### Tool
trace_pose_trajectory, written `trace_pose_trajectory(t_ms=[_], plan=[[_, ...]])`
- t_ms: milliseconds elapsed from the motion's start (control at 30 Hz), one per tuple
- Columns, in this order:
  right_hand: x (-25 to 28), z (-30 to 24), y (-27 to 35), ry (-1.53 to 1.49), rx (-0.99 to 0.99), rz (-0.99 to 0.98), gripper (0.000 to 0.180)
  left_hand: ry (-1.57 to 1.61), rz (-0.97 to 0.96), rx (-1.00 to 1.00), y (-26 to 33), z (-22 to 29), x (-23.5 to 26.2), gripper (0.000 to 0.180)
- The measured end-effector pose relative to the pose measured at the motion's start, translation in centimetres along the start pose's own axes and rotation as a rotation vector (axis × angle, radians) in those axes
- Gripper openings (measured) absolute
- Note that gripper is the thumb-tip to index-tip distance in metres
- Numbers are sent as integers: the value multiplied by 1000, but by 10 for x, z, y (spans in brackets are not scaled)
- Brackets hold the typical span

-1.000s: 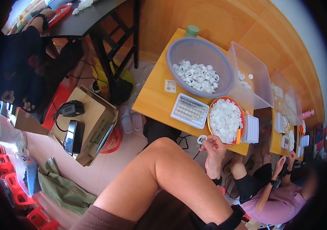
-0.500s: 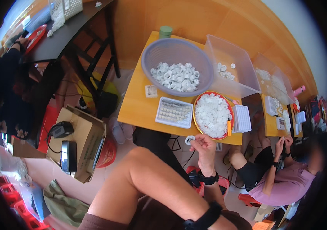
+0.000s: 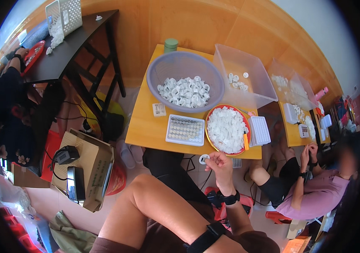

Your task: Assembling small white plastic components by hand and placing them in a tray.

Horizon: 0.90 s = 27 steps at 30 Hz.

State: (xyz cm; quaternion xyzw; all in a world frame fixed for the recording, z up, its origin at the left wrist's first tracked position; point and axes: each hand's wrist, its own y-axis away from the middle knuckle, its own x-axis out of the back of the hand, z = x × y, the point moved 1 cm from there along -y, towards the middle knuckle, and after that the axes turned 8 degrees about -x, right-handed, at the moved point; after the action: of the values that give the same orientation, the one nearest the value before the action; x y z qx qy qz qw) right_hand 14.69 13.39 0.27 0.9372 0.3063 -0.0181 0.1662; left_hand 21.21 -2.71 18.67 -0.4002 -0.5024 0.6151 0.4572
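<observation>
My right hand (image 3: pixel 221 166) is raised just off the front edge of a yellow table (image 3: pixel 140 135). Its thumb and fingertips pinch a small round white plastic piece (image 3: pixel 204 159) with a dark detail at its centre. My left arm (image 3: pixel 169 206) bends across in front of me, with a black strap around its wrist; the fingers lie hidden beyond the lower edge. Closest to the right hand are a red round tray (image 3: pixel 249 126) heaped with small white parts and a white compartment tray (image 3: pixel 185 141) with rows of small round items.
A purple basin (image 3: pixel 154 69) of white rings and a clear bin (image 3: pixel 256 99) stand farther back. An orange-handled tool (image 3: pixel 246 141) rests on the heap. A co-worker in pink (image 3: pixel 315 196) sits at right. Left are a dark table (image 3: pixel 70 46), another person's arm and a cardboard box (image 3: pixel 98 168).
The whole view has shifted, so the table appears a little lower and farther left. My left wrist has moved left. The right hand keeps its pinch on the round piece.
</observation>
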Motion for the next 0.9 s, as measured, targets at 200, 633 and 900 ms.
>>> trace_pose_trajectory(t_ms=[200, 633, 900], plan=[[4, -7, 4, 3, 42, 4, 12, 390, 25, 259, -37, 58, 37, 9], [15, -3, 8, -7, -6, 58, 13, 801, 97, 433, -11, 118, 74, 58], [8, -4, 10, -8, 28, 13, 14, 659, 360, 353, 46, 170, 61, 59]])
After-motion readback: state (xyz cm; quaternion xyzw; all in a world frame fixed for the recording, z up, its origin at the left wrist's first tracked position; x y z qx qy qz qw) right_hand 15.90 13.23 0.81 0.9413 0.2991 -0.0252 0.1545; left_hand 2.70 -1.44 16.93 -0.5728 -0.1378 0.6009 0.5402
